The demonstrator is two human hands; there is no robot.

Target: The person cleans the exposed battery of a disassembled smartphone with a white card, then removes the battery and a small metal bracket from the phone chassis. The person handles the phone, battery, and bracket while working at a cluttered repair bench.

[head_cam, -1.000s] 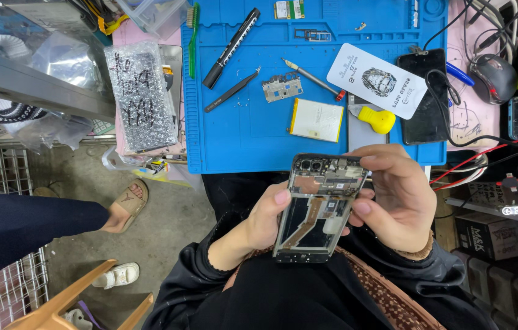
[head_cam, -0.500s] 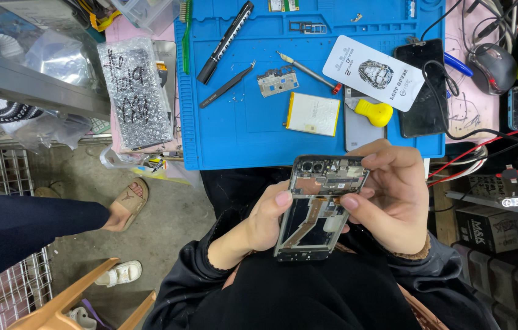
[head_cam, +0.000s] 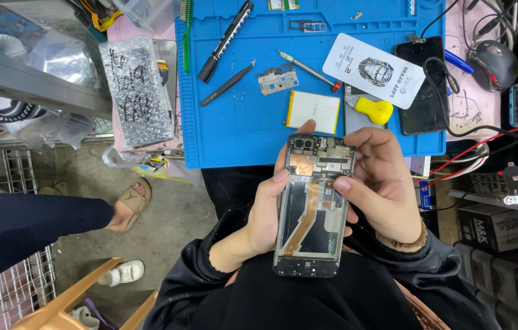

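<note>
I hold an opened smartphone [head_cam: 311, 208] with its back cover off over my lap, its boards and an orange flex cable exposed. My left hand [head_cam: 265, 211] grips its left edge, thumb on the frame. My right hand [head_cam: 378, 183] wraps the right side, thumb pressing near the upper board. On the blue work mat [head_cam: 240, 122] beyond lie a phone battery [head_cam: 313, 111], a small circuit board [head_cam: 277, 79], tweezers [head_cam: 227, 83], a black pen-like tool [head_cam: 225, 41], a thin screwdriver [head_cam: 308, 70] and a yellow suction cup [head_cam: 374, 110].
A white card [head_cam: 372, 70] and a dark phone [head_cam: 421, 85] lie at the mat's right. A bubble-wrapped panel [head_cam: 136, 91] sits left of the mat. A computer mouse [head_cam: 494, 64] and cables crowd the right. Another person's leg and sandalled foot [head_cam: 127, 205] stand at the left.
The phone and both hands have stayed together over my lap. My view has shifted slightly, so the mat sits a little higher in frame.
</note>
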